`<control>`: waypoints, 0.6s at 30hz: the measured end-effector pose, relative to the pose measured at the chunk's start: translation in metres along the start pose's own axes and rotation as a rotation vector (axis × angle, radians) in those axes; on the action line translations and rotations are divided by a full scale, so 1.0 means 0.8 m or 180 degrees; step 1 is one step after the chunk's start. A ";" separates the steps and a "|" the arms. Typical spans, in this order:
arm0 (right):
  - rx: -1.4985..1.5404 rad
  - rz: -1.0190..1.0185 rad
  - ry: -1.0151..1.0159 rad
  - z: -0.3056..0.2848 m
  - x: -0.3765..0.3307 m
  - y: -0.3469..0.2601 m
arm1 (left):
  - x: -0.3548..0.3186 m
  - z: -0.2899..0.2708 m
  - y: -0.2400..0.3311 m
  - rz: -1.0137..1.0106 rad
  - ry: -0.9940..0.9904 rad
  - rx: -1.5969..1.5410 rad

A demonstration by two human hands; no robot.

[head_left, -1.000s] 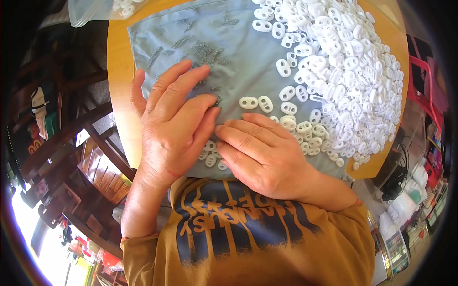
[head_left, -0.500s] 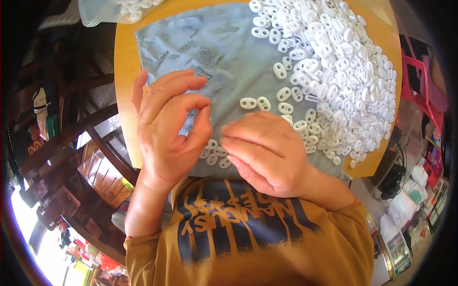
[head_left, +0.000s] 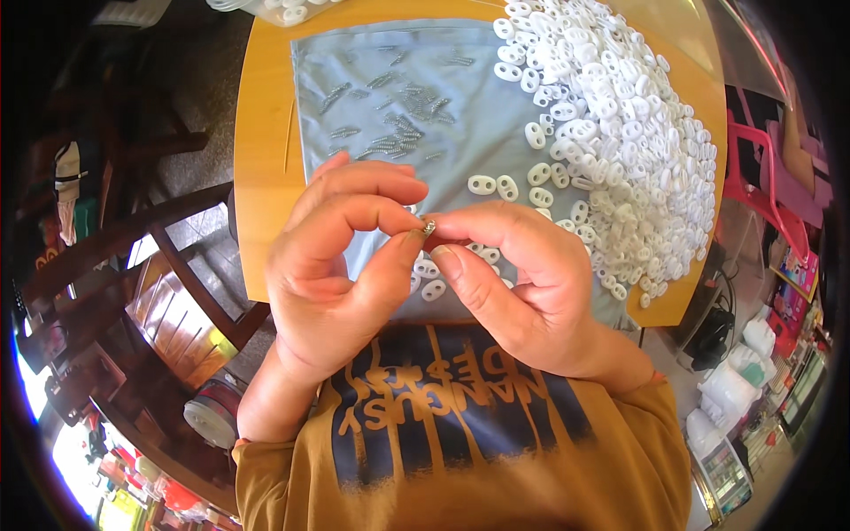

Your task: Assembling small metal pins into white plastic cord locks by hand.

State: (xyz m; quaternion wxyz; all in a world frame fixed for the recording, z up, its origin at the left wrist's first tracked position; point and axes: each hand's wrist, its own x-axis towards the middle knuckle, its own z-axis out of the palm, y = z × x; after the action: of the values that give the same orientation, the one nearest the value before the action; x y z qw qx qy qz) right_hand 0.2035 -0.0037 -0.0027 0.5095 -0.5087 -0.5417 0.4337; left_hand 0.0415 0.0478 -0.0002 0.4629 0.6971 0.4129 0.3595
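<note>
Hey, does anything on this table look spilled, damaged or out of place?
Nothing stands out. The white oval pieces are heaped on the right, and the small springs lie scattered on the left of the grey cloth, with no visible damage.

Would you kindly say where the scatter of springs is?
In the head view, the scatter of springs lies on the grey cloth, left of the white heap, just beyond the left hand.
</note>
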 end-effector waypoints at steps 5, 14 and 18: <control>0.0258 0.0352 -0.0120 0.002 0.000 -0.005 | -0.003 0.002 0.004 0.1124 0.0414 0.1526; 0.1345 0.1360 -0.0095 0.003 -0.004 -0.007 | -0.008 0.004 0.005 0.1539 0.0536 0.1888; 0.0583 0.0494 -0.0125 0.000 -0.004 0.003 | -0.006 0.009 0.005 0.1300 0.0504 0.1469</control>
State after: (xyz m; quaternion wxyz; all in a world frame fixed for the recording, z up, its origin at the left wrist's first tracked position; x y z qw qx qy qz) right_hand 0.2036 -0.0063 -0.0054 0.5081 -0.4918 -0.4687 0.5294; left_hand 0.0466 0.0397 0.0010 0.1772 0.8221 0.3697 0.3950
